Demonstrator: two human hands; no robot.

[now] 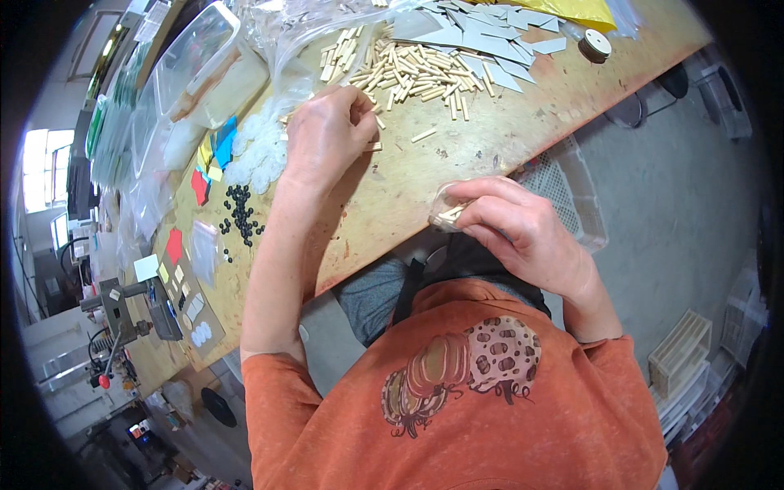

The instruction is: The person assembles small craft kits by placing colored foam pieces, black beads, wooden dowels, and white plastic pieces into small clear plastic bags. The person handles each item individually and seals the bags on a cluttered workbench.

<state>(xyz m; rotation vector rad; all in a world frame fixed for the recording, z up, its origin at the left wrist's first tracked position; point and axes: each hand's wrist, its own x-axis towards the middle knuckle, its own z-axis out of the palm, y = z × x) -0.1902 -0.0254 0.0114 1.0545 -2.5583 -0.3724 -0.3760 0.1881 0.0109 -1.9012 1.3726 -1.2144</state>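
Short, pale, stick-like wooden dowels [451,214] showed inside a small clear plastic container [438,206] by the worn wooden tabletop [392,192]'s near edge; right hand [518,229] had its grip closed on it. Small round black beads [239,214] lay leftward. Left hand [327,135], fingers curled, was beside a heap of more dowels [420,72]; could not tell if its grip held any. Farther: flat grey pieces [490,37], dark pale-topped spool [595,46].

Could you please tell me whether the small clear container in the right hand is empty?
Not empty: pale wooden pegs show inside the clear container in the right hand. How full it is, I cannot tell.
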